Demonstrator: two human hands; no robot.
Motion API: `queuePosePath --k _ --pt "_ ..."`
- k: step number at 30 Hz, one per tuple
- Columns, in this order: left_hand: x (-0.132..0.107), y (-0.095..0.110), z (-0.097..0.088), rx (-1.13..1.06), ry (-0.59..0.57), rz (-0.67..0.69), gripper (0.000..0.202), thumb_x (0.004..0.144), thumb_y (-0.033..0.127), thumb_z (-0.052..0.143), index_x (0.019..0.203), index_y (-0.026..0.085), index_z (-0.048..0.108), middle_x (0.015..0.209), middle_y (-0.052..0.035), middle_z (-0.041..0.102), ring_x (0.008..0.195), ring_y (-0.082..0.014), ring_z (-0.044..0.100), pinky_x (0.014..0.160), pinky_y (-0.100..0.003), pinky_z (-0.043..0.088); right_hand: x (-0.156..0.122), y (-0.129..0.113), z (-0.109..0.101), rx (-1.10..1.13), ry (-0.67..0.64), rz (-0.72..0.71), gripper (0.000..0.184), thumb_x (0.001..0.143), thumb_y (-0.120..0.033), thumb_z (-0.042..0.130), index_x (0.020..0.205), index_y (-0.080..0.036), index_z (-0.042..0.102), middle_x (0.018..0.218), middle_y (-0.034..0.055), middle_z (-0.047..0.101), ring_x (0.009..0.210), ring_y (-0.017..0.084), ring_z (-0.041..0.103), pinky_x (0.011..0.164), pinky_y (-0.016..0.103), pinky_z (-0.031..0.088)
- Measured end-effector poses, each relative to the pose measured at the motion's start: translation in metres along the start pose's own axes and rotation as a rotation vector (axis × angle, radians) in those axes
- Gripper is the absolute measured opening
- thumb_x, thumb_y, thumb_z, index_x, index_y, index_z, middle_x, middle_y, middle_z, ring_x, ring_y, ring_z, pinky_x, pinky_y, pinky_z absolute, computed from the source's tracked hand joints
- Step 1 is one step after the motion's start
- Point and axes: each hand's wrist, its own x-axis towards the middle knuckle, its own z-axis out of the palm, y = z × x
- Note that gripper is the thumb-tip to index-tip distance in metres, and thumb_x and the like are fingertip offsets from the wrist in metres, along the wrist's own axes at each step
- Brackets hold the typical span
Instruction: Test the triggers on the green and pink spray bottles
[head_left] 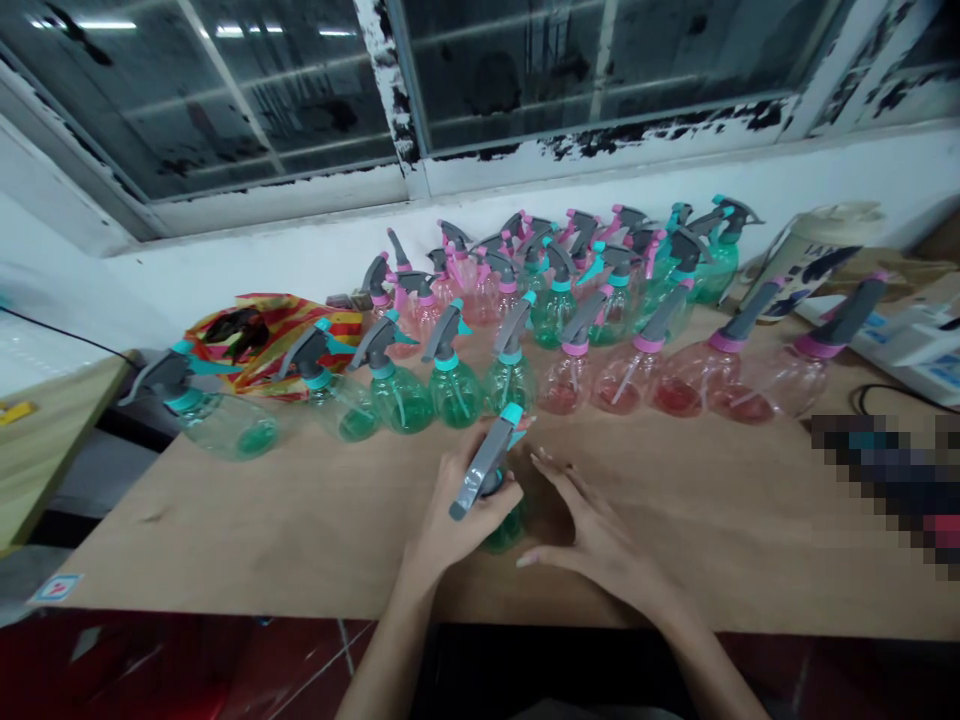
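Observation:
A green spray bottle (504,532) with a grey and turquoise trigger head stands on the wooden table (300,530) close in front of me. My left hand (469,500) is wrapped around its neck, just under the trigger head. To the right of the bottle, my right hand (600,530) is open, thumb and fingers apart, with nothing in it. Beyond my hands runs a row of spray bottles: green ones (403,400) on the left, pink ones (679,385) on the right. Their trigger heads point different ways.
Behind the row, more pink and green spray bottles (559,312) crowd against the wall. A red and yellow plastic bag (300,345) lies at the back left. A white printed bag (814,255) and a white device (915,340) are at the right.

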Motion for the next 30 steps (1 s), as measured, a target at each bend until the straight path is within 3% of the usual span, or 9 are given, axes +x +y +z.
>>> queuePosePath --k 4,7,15,21,25,30 --pt "0.0 -0.005 -0.006 -0.015 -0.058 -0.029 0.044 0.065 0.009 0.054 0.105 0.027 0.063 0.062 0.0038 0.06 0.047 -0.014 0.053 0.049 -0.025 0.048 -0.007 0.021 -0.013 -0.104 0.107 0.024 0.067 0.084 -0.05 0.055 0.143 -0.031 0.029 0.149 0.0058 0.034 0.137 0.027 0.029 0.11 0.053 0.026" --pt "-0.002 -0.014 -0.007 -0.047 -0.073 -0.035 0.034 0.066 0.011 0.053 0.094 0.027 0.064 0.062 0.0038 0.06 0.047 -0.0142 0.054 0.05 -0.025 0.048 -0.013 0.034 -0.014 -0.176 0.188 0.029 0.058 0.089 -0.047 0.048 0.141 -0.027 0.034 0.147 0.0066 0.037 0.136 0.026 0.031 0.11 0.051 0.028" --pt "-0.004 -0.025 -0.005 -0.051 -0.082 -0.006 0.038 0.066 0.011 0.056 0.098 0.03 0.065 0.074 0.002 0.068 0.056 -0.0156 0.061 0.058 -0.027 0.051 -0.018 0.044 -0.001 -0.363 0.216 -0.046 0.067 0.088 -0.051 0.049 0.145 -0.022 0.028 0.145 0.0108 0.041 0.135 0.029 0.033 0.109 0.055 0.029" --pt "-0.003 -0.023 -0.007 -0.045 -0.115 -0.011 0.047 0.067 0.009 0.054 0.107 0.032 0.063 0.08 0.0019 0.068 0.056 -0.015 0.058 0.062 -0.028 0.053 -0.018 0.045 -0.001 -0.381 0.21 -0.041 0.067 0.088 -0.051 0.049 0.144 -0.019 0.031 0.144 0.0108 0.041 0.135 0.028 0.032 0.109 0.053 0.029" --pt "-0.005 -0.027 -0.008 -0.041 -0.102 0.003 0.043 0.068 0.013 0.055 0.106 0.033 0.062 0.081 0.0014 0.069 0.057 -0.0167 0.059 0.062 -0.03 0.054 -0.018 0.046 -0.001 -0.386 0.217 -0.043 0.066 0.088 -0.052 0.049 0.143 -0.02 0.032 0.144 0.0106 0.042 0.135 0.027 0.033 0.109 0.053 0.029" --pt "-0.005 -0.026 -0.01 -0.083 -0.111 -0.009 0.041 0.069 0.012 0.055 0.104 0.031 0.063 0.086 -0.0002 0.069 0.071 -0.0205 0.063 0.074 -0.034 0.053 -0.019 0.047 -0.001 -0.396 0.225 -0.05 0.065 0.087 -0.051 0.049 0.142 -0.019 0.033 0.143 0.0108 0.043 0.135 0.027 0.034 0.11 0.052 0.028"
